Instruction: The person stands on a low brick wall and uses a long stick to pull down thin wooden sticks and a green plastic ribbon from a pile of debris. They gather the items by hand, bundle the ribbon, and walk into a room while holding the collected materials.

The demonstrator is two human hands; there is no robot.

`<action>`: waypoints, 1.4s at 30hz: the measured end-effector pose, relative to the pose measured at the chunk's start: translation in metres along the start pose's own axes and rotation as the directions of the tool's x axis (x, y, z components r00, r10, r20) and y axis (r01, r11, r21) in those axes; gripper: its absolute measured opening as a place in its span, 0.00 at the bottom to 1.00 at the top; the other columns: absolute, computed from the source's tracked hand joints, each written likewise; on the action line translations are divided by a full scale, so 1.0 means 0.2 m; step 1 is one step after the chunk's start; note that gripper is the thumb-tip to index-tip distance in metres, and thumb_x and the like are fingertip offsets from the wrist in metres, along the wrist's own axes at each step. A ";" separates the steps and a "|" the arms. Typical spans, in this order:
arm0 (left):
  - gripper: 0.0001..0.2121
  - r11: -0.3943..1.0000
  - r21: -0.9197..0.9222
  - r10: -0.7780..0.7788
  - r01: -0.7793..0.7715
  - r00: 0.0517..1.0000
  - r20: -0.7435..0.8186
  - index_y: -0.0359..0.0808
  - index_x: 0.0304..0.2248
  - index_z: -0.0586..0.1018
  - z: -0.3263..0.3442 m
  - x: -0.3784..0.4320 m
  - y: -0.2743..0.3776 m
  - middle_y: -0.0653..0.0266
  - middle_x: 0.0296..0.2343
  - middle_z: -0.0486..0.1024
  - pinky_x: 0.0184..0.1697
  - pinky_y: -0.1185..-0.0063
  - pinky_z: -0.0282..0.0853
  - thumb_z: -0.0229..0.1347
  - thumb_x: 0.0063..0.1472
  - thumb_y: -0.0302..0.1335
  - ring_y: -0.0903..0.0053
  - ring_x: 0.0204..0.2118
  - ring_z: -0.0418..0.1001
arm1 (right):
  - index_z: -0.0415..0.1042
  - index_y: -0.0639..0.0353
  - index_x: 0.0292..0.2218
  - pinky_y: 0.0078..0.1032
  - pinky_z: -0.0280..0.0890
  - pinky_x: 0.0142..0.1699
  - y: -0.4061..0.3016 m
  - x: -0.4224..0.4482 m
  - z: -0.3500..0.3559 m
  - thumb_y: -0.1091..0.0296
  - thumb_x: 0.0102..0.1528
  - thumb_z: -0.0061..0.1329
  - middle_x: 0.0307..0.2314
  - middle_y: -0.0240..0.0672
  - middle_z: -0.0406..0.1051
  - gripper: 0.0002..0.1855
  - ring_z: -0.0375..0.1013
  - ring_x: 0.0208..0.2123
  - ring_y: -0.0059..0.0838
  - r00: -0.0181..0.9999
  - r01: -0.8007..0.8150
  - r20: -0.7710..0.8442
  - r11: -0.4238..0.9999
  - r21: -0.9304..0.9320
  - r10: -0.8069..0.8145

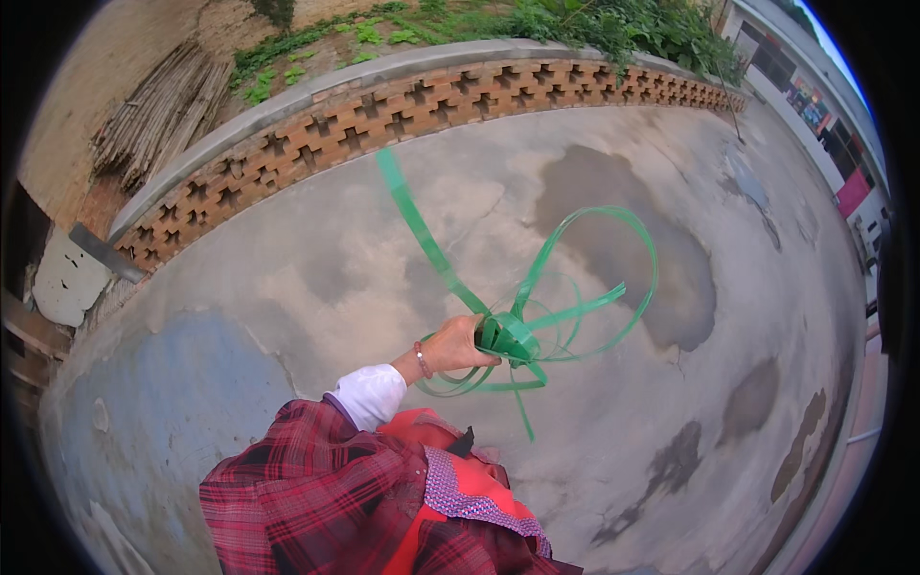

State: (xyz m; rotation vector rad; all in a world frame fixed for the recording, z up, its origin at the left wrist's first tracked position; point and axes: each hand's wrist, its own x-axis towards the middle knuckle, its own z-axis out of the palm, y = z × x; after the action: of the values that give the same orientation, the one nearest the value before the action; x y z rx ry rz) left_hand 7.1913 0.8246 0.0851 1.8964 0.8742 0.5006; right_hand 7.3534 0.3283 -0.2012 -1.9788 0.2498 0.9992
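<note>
My left hand [454,346], with a beaded bracelet [422,361] at the wrist, is closed around a bundle of green plastic strapping [519,336]. The flat strips are gathered into a tight knot-like clump in front of my fingers. One wide strip [424,233] sticks out to the upper left. To the right, thin strips form a large loop [652,262], and a shorter end [589,303] points the same way. More strips curl below the hand, one hanging downward. My right hand is out of view.
A low openwork brick wall [352,126] curves across the concrete yard [345,237], with green plants [575,21] behind it. A pile of poles [158,115] lies at the upper left. Damp patches [632,237] mark the ground. A building [812,93] stands along the right.
</note>
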 end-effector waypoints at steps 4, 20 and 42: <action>0.19 0.998 0.011 -0.062 0.063 0.995 -0.082 0.31 0.31 0.74 0.16 0.21 0.09 0.63 0.23 0.74 0.31 0.79 0.67 0.65 0.39 0.32 0.79 0.26 0.71 | 0.57 0.66 0.43 0.24 0.65 0.19 -0.41 0.31 -0.27 0.62 0.52 0.46 0.21 0.43 0.68 0.22 0.69 0.16 0.31 1.000 0.025 -0.011 0.999 0.044 -0.025; 0.19 0.994 -0.002 -0.107 0.108 0.991 -0.079 0.32 0.30 0.74 0.79 1.65 0.45 0.60 0.23 0.75 0.31 0.78 0.67 0.64 0.39 0.33 0.76 0.26 0.72 | 0.56 0.65 0.49 0.24 0.64 0.23 -1.64 1.48 -0.61 0.63 0.53 0.46 0.25 0.42 0.70 0.25 0.68 0.20 0.27 0.944 0.228 0.268 0.968 -0.102 -0.193; 0.11 0.988 -0.082 -0.140 0.131 0.982 -0.124 0.30 0.31 0.76 2.04 2.99 1.10 0.69 0.26 0.75 0.30 0.83 0.67 0.57 0.44 0.19 0.84 0.26 0.70 | 0.58 0.64 0.49 0.26 0.66 0.31 -3.08 2.63 -1.57 0.54 0.50 0.45 0.32 0.44 0.72 0.29 0.73 0.27 0.31 0.973 0.173 0.150 0.985 0.026 -0.175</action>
State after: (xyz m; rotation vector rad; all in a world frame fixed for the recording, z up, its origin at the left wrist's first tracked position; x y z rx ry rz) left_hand 7.9348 0.9686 0.0788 1.7386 1.0482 0.5702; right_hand 8.1883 0.5508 -0.1125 -1.8660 -0.0019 1.0247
